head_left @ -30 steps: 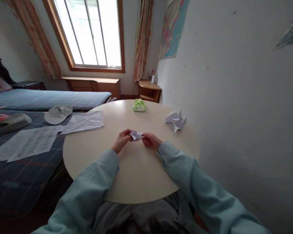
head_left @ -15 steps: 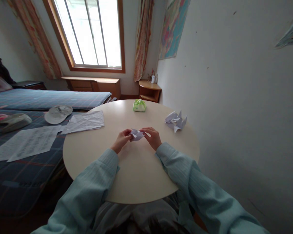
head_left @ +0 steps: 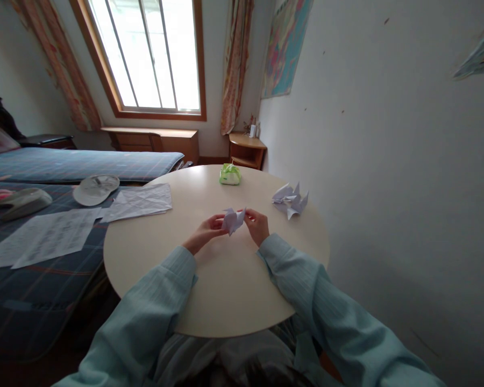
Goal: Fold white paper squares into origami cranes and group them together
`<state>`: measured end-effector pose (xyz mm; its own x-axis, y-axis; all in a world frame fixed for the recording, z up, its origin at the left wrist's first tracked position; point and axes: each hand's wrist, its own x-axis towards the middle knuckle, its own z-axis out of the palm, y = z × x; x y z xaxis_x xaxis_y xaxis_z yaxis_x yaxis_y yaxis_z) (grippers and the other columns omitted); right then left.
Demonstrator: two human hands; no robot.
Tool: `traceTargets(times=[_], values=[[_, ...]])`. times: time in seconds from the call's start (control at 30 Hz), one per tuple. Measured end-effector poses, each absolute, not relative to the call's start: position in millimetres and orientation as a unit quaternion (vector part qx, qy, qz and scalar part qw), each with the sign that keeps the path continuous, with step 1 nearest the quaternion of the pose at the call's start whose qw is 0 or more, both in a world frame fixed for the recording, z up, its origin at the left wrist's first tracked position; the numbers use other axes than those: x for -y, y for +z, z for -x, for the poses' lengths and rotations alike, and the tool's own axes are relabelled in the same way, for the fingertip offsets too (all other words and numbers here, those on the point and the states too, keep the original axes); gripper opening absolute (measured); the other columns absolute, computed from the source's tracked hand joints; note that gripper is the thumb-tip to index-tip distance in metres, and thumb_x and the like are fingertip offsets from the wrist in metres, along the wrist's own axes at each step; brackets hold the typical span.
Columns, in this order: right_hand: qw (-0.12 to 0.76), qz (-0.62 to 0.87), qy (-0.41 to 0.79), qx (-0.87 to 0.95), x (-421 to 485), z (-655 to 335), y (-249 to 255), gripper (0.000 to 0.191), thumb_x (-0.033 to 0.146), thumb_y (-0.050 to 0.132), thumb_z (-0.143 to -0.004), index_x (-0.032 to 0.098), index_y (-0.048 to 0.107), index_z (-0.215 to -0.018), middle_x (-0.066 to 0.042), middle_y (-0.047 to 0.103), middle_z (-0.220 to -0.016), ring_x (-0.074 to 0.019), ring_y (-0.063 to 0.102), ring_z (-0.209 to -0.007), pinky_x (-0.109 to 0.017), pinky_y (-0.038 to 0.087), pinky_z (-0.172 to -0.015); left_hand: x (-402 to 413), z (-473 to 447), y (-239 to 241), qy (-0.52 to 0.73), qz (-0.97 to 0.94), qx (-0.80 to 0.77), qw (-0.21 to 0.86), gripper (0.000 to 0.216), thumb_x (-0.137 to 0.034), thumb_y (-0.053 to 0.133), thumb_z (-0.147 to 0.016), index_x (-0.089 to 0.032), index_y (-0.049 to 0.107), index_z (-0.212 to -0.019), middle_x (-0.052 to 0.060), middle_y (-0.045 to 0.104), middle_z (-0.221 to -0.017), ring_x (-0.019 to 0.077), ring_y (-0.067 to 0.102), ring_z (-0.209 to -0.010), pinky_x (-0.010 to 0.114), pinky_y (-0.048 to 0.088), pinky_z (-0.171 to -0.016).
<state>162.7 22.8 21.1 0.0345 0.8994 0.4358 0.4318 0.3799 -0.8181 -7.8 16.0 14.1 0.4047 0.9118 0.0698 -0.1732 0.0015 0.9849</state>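
A small folded piece of white paper [head_left: 233, 220] is held between both hands just above the round beige table [head_left: 226, 279]. My left hand [head_left: 205, 234] pinches its left side with fingers closed. My right hand [head_left: 256, 224] pinches its right side, fingers curled round the paper. The paper stands tilted upright, its points facing up. Both arms wear light blue sleeves.
Finished folded paper figures [head_left: 290, 200] lie at the table's right, near the wall. A green packet [head_left: 230, 174] sits at the far edge. Crumpled sheets [head_left: 139, 201] hang over the left edge. On the bed [head_left: 36, 236] lie printed papers [head_left: 44, 235] and a cap [head_left: 94, 188].
The folded paper has been lifted and turned from lying flat to standing upright. Both hands moved slightly away from me with it, and the right hand shifted its grip.
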Motion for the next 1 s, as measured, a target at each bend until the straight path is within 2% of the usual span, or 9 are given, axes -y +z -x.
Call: traceTargets(times=[0.1, 0.27, 0.4, 0.57, 0.8, 1.0], values=[[0.512, 0.508, 0.214, 0.658, -21, -162, 22, 0.020, 0.023, 0.046, -0.073, 0.020, 0.066, -0.076, 0.000, 0.067, -0.076, -0.0142, 0.056, -0.066, -0.025, 0.043, -0.065, -16, 7, 13, 0.424, -0.558, -0.348, 0.623, 0.051, -0.023, 0.077, -0.046, -0.012, 0.058, -0.092, 0.005, 0.066, -0.082, 0.0168, 0.059, -0.079, 0.032, 0.042, -0.077], [0.504, 0.499, 0.194, 0.678, -20, -162, 22, 0.022, 0.023, 0.044, -0.073, 0.019, 0.066, -0.077, -0.001, 0.067, -0.073, -0.0134, 0.055, -0.063, -0.024, 0.040, -0.061, -18, 6, 10, 0.434, -0.569, -0.375, 0.590, 0.038, -0.026, 0.077, -0.044, -0.010, 0.061, -0.074, 0.002, 0.065, -0.069, 0.0146, 0.059, -0.067, 0.030, 0.044, -0.070], [0.474, 0.507, 0.174, 0.698, -22, -162, 20, 0.022, 0.023, 0.041, -0.074, 0.018, 0.062, -0.075, -0.001, 0.063, -0.069, -0.0132, 0.051, -0.062, -0.023, 0.037, -0.059, -21, 7, 7, 0.481, -0.574, -0.380, 0.543, 0.036, -0.029, 0.075, -0.045, -0.011, 0.061, -0.073, 0.002, 0.065, -0.069, 0.0138, 0.059, -0.066, 0.028, 0.044, -0.068], [0.444, 0.519, 0.173, 0.710, -21, -161, 18, 0.019, 0.023, 0.039, -0.073, 0.017, 0.052, -0.060, 0.001, 0.051, -0.057, -0.0113, 0.043, -0.056, -0.023, 0.028, -0.053, -25, 8, 6, 0.500, -0.620, -0.408, 0.447, 0.025, -0.026, 0.070, -0.052, -0.012, 0.062, -0.071, 0.003, 0.066, -0.068, 0.0152, 0.060, -0.066, 0.028, 0.046, -0.067], [0.423, 0.492, 0.338, 0.682, -26, -161, 16, 0.023, 0.027, 0.038, -0.071, 0.017, 0.043, -0.051, 0.004, 0.038, -0.046, -0.0089, 0.035, -0.047, -0.023, 0.024, -0.049, -22, 11, 9, 0.515, -0.665, -0.446, 0.307, 0.012, -0.018, 0.060, -0.060, -0.013, 0.063, -0.071, 0.002, 0.066, -0.068, 0.0136, 0.060, -0.067, 0.024, 0.047, -0.064], [0.399, 0.457, 0.551, 0.574, -33, -162, 14, 0.017, 0.020, 0.039, -0.065, 0.017, 0.040, -0.048, 0.005, 0.034, -0.042, -0.0064, 0.028, -0.040, -0.021, 0.021, -0.043, -21, 11, 9, 0.529, -0.669, -0.449, 0.267, 0.012, -0.017, 0.056, -0.062, -0.013, 0.063, -0.071, 0.001, 0.065, -0.069, 0.0129, 0.059, -0.067, 0.024, 0.047, -0.064]])
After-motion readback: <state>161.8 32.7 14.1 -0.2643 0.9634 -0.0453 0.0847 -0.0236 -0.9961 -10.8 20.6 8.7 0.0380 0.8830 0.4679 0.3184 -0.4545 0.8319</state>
